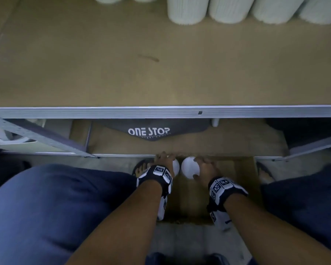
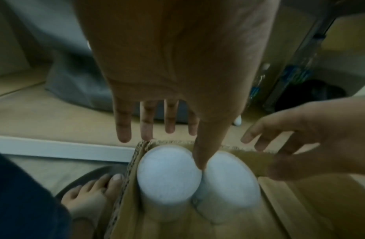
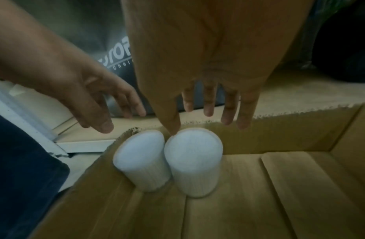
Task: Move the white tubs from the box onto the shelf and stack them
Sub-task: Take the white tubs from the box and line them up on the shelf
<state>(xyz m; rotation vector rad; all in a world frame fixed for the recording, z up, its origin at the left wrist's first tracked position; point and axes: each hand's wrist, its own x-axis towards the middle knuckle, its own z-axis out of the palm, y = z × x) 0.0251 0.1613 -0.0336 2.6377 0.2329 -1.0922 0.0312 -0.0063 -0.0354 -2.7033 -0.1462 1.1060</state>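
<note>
Two white ribbed tubs stand side by side in the far left corner of an open cardboard box (image 1: 237,169) on the floor: the left tub (image 1: 176,166) (image 2: 169,174) (image 3: 139,155) and the right tub (image 1: 189,167) (image 2: 228,177) (image 3: 194,155). My left hand (image 1: 163,159) (image 2: 171,142) hovers over the left tub with fingers spread and its thumb pointing down between the two tubs. My right hand (image 1: 203,169) (image 3: 194,122) is spread over the right tub, thumb tip at its rim. Neither hand grips anything. More white tubs (image 1: 187,10) stand at the back of the shelf board (image 1: 122,73).
The shelf's metal front rail (image 1: 161,111) runs across above the box. A grey bag marked ONE STOP (image 1: 149,131) lies on the lower shelf behind the box. A slanted metal brace (image 1: 36,136) is at the left. My sandalled foot (image 2: 91,190) is beside the box.
</note>
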